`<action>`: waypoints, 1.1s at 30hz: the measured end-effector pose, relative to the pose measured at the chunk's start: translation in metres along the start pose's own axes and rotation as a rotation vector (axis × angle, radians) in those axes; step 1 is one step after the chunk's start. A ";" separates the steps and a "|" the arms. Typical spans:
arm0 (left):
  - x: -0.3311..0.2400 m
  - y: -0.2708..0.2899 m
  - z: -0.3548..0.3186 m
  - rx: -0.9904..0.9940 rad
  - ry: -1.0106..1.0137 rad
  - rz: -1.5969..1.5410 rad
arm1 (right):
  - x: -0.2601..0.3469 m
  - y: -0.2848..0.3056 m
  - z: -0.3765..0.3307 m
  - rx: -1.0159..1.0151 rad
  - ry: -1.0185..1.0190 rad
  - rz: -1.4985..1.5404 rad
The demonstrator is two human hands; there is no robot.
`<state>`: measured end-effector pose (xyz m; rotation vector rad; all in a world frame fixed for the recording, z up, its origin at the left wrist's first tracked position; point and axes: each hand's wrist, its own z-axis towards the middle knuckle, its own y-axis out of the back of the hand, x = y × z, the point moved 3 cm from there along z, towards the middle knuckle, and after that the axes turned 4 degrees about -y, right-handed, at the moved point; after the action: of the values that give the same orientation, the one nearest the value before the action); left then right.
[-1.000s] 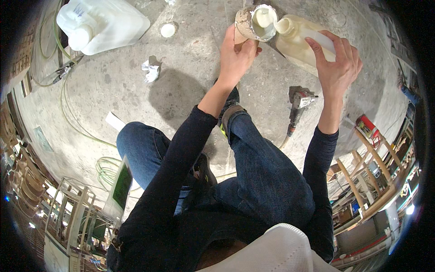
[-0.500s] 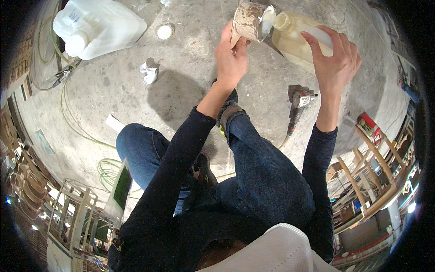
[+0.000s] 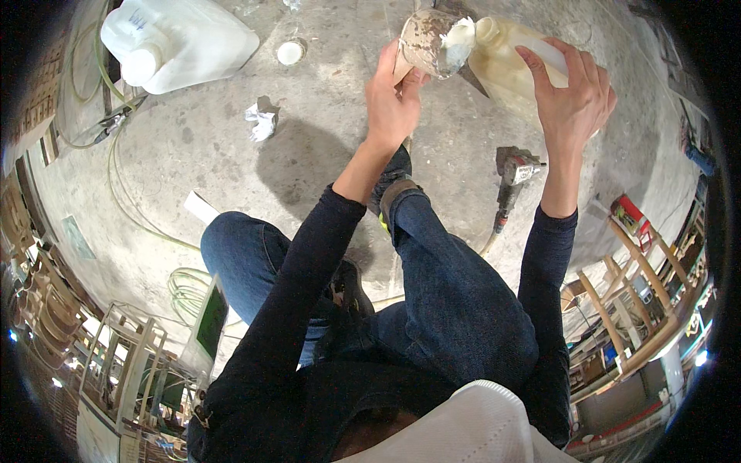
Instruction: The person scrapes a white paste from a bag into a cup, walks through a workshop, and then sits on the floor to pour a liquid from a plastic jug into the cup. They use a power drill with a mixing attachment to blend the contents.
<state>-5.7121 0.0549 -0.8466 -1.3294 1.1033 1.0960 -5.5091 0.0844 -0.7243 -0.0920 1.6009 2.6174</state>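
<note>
Both arms outstretched, left hand (image 3: 392,104) gripping cup (image 3: 427,51), right hand (image 3: 573,100) on jug (image 3: 509,69)

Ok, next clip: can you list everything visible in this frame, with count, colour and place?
Stained cup: one, beige-brown with white inside, top centre, held by left hand.
Yellowish jug: one, cream, top right, tilted with its neck at the cup.
White jug: one, translucent white, top left, on its side.
Round cap: one, white, floor beside the white jug.
Crumpled paper: one, white-grey, floor left of centre.
Power tool: one, grey-black, floor right.
Cables: several, pale green, floor left.
Wooden frames: several, tan, right edge.
Left hand: on the cup.
Right hand: on the yellowish jug.
</note>
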 end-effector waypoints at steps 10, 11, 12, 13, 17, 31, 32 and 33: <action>0.018 0.028 -0.010 0.184 0.408 -0.499 | 0.004 -0.004 0.003 -0.002 -0.011 -0.030; 0.031 0.036 -0.014 0.171 0.458 -0.513 | 0.002 -0.001 0.006 0.005 -0.016 -0.053; 0.045 0.048 -0.016 0.153 0.486 -0.382 | -0.002 0.002 0.008 0.002 -0.029 -0.084; 0.061 0.068 -0.020 0.121 0.510 -0.235 | -0.002 -0.001 0.010 -0.003 -0.043 -0.095; 0.099 0.130 -0.041 -0.027 0.628 -0.010 | -0.008 -0.010 0.012 -0.043 -0.104 -0.103; 0.052 0.180 0.051 -0.171 -0.089 1.191 | -0.089 -0.064 0.032 -0.422 -0.312 0.139; 0.055 0.181 0.058 -0.073 -0.039 1.237 | -0.099 -0.078 0.032 -0.472 -0.345 0.154; 0.056 0.183 0.066 0.025 0.008 1.284 | -0.107 -0.087 0.034 -0.524 -0.379 0.170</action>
<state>-5.8858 0.1127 -0.9336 -0.4726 2.0366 1.9282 -5.3950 0.1514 -0.7767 0.5002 0.8185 2.8821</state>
